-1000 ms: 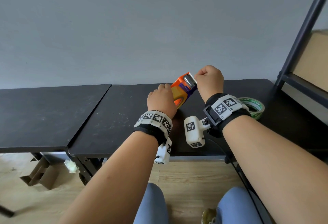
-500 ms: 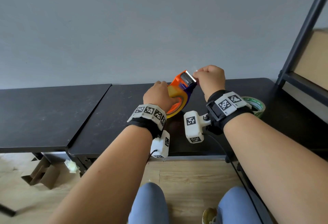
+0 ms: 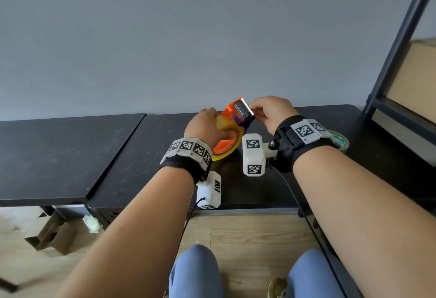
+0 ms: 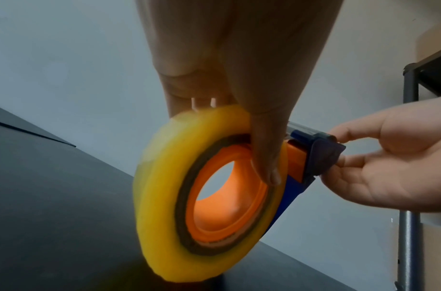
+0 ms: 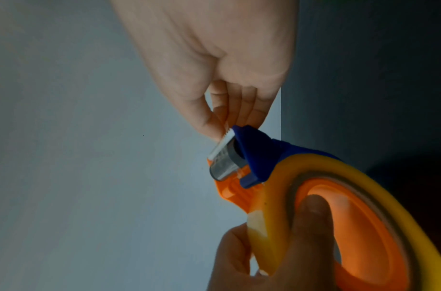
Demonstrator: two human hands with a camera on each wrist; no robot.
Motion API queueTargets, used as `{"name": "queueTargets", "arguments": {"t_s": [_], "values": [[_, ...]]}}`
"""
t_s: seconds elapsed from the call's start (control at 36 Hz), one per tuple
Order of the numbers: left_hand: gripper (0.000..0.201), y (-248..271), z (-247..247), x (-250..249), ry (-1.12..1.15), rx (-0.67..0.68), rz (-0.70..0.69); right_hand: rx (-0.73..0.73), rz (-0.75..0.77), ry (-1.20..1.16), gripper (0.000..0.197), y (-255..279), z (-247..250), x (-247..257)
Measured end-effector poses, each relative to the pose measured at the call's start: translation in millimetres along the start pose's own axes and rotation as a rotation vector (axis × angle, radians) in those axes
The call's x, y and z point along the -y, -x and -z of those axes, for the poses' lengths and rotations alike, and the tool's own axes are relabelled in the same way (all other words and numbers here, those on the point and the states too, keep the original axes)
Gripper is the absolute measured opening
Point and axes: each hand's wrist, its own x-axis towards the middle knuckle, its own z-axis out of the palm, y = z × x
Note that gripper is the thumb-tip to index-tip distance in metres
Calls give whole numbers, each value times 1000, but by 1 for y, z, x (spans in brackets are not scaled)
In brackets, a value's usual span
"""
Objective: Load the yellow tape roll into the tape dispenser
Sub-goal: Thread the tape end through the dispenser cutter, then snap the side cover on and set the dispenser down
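The yellow tape roll point(image 3: 226, 124) point(image 4: 162, 196) point(image 5: 271, 212) sits around the orange hub of the orange-and-blue tape dispenser point(image 3: 232, 111) point(image 4: 229, 198) point(image 5: 254, 157). My left hand point(image 3: 204, 130) point(image 4: 239, 82) point(image 5: 284, 252) grips roll and dispenser together, thumb across the hub, and holds them above the black table point(image 3: 146, 156). My right hand point(image 3: 271, 113) point(image 4: 393, 163) point(image 5: 214, 65) pinches at the dispenser's head, by the serrated metal blade point(image 3: 244, 108) point(image 5: 223, 155). Whether a tape end lies between those fingers is unclear.
A green-printed tape roll point(image 3: 339, 140) lies on the table behind my right wrist. A dark metal shelf frame point(image 3: 398, 45) with a cardboard box point(image 3: 415, 80) stands at the right. A second black table point(image 3: 54, 156) adjoins on the left. Cardboard scraps point(image 3: 52, 234) lie on the floor.
Both hands lifted the dispenser with the roll and tilted its blade end upward. My right hand stayed at the blade end, its fingers now pinching there.
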Motion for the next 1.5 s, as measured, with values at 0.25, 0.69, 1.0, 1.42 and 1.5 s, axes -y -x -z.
{"name": "queueTargets", "arguments": {"t_s": [0.25, 0.69, 1.0, 1.42, 1.5], "values": [[49, 3, 3, 9, 79, 9, 6, 132, -87, -146, 23, 1, -8, 3], [48, 6, 7, 10, 162, 9, -20, -51, 141, 241, 38, -7, -2, -16], [60, 0, 0, 1, 184, 98, -155, 338, 66, 565, 31, 5, 5, -29], [72, -2, -11, 9, 143, 2, -143, 345, 53, 440, 30, 4, 24, -41], [71, -2, -10, 7, 215, -52, -108, 292, 35, 363, 25, 9, 22, -39]]}}
